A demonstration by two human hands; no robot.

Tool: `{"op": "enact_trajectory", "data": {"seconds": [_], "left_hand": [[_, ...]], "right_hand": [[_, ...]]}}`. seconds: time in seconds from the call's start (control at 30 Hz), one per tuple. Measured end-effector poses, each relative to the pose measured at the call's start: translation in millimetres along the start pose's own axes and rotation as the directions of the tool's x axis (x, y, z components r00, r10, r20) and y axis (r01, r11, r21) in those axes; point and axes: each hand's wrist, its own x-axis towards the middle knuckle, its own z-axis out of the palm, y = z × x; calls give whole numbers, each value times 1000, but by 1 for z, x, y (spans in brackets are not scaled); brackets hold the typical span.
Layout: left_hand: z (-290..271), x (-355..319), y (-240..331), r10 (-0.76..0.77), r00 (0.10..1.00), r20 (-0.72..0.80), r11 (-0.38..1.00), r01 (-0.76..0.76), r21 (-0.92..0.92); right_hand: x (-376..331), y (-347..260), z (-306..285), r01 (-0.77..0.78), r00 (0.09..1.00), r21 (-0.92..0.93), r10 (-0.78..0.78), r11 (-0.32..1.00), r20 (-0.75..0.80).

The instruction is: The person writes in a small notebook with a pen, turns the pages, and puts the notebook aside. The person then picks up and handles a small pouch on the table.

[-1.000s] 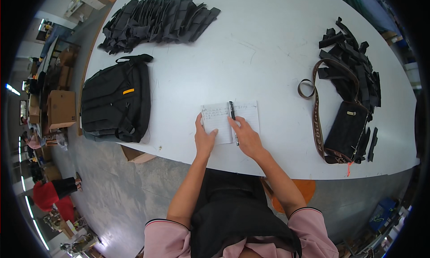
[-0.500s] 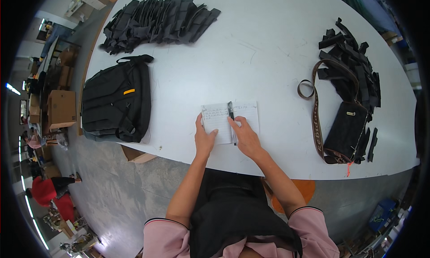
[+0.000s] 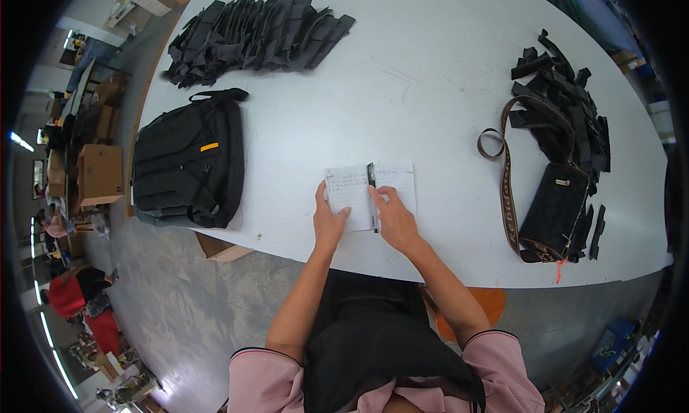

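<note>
In front of you, near the close edge of the broad white table (image 3: 323, 119), lay a small open paper notebook (image 3: 360, 210), between a backpack on your left and a pouch on your right. Its pages were white with faint ruled lines. Rows of dark handwriting filled the upper part of the left page, leaving the lower part bare; the right page carried a shorter bit of writing at its top. The notebook lay almost square to you.

A slim black pen (image 3: 372, 175), with a paler stretch toward its lower end, lay nearly upright along the fold, its top end close to the upper edge of the pages.

Your left hand (image 3: 329, 223) sat at the notebook's left edge, forefinger along the side and thumb over the page, with a moderate gap between them; whether any fingers were gripping from beneath could not be told. Your right hand (image 3: 394, 219) covered part of the right page, its forefinger tip at the pen; you could not tell from this view whether the pen was pinched or only pressed down.

The black fabric backpack (image 3: 188, 162) bore a small orange tab. Beyond it stood a row of black fabric strips (image 3: 251, 43). The black rectangular pouch (image 3: 555, 208) had a brown lettered strap (image 3: 507, 190), beside a loose heap of dark strips (image 3: 560, 104).
</note>
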Motion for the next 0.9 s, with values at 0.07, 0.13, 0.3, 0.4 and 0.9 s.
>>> {"op": "enact_trajectory", "data": {"seconds": [0.07,0.13,0.3,0.4,0.9], "left_hand": [[0,0,2,-18,1000,4,1000,18,3],[0,0,3,-21,1000,5,1000,21,18],[-2,-1,4,-23,1000,16,1000,23,12],[-3,1,0,-13,1000,19,1000,13,1],[-5,-1,2,-23,1000,16,998,23,55]], "right_hand": [[0,0,-1,-4,1000,10,4,1000,-1],[1,-2,-2,-26,999,12,26,1000,19],[2,-4,-3,-46,999,10,45,999,23],[2,-5,-3,-58,998,12,57,998,28],[-15,19,-14,-139,874,-11,118,990,-471]]}}
